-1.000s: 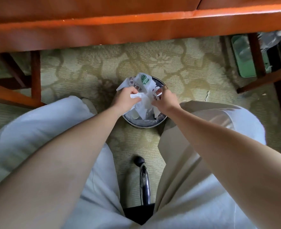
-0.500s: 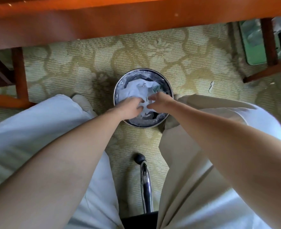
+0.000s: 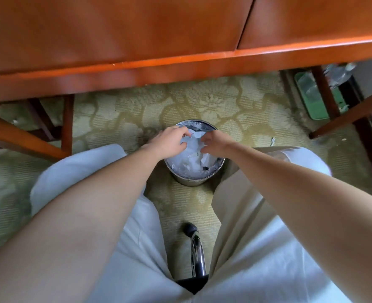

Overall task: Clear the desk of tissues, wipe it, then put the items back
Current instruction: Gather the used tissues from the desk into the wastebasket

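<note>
A round metal waste bin with a clear liner stands on the carpet between my knees, under the desk's front edge. Crumpled white tissues and wrappers fill it. My left hand hovers over the bin's left rim, fingers loosely curled and holding nothing. My right hand hovers over the right side of the bin, fingers relaxed and empty. Both hands are just above the tissues.
The reddish wooden desk spans the top of the view, with wooden legs at left and a brace at right. A green item lies on the floor at far right. A chair's chrome leg with a caster sits between my legs.
The tissues and wrapper went from my hands into the bin. Both hands pressed them down, then let go and lifted slightly. The view tilted up to show more of the desk.
</note>
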`<state>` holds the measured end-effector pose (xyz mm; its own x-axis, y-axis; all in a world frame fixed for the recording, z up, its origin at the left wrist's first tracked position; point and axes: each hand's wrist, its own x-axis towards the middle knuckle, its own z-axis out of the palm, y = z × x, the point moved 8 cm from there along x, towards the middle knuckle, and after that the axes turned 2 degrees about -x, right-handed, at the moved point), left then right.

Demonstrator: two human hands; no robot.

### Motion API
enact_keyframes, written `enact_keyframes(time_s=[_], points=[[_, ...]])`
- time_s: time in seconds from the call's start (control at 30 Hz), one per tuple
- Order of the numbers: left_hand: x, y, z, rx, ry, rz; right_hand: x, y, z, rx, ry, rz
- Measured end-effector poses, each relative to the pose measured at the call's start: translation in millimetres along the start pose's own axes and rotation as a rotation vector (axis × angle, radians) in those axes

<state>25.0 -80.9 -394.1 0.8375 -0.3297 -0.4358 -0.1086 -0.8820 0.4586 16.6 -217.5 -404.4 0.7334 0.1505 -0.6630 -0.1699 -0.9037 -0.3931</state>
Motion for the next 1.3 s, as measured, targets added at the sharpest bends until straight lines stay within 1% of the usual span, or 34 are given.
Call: enact_keyframes(time_s=[0.2,0.33,0.4,0.53,0.67,0.77,0.87,1.07,1.2,1.3], points=[[-65,61,-69,0.089,0.153,0.097,-95,-19,-59,-0.047,0.215,-0.102],[-111,106,-103,0.196,0.232,0.158,-161,-17,-96,0.006,0.364,-0.139],[-129,128,-119,0.144,0.249,0.2,-191,-14,-116,0.014,0.436,-0.154],[-153,179,-164,-0.052,0.252,0.304,-245,-8,-165,0.01,0.574,-0.162],[-160,231,-226,-0.114,0.344,0.381,-282,-11,-228,-0.006,0.709,-0.158],[-142,257,-271,-0.073,0.388,0.405,-293,-16,-278,0.008,0.759,-0.167],[-105,276,-309,-0.054,0.412,0.424,-288,-12,-332,0.041,0.793,-0.158],[12,307,-379,-0.056,0.432,0.449,-236,9,-447,0.098,0.884,-0.093],[94,323,-404,-0.106,0.417,0.408,-194,38,-507,0.091,0.888,-0.011],[135,339,-415,-0.126,0.365,0.363,-180,61,-543,0.114,0.842,0.051]])
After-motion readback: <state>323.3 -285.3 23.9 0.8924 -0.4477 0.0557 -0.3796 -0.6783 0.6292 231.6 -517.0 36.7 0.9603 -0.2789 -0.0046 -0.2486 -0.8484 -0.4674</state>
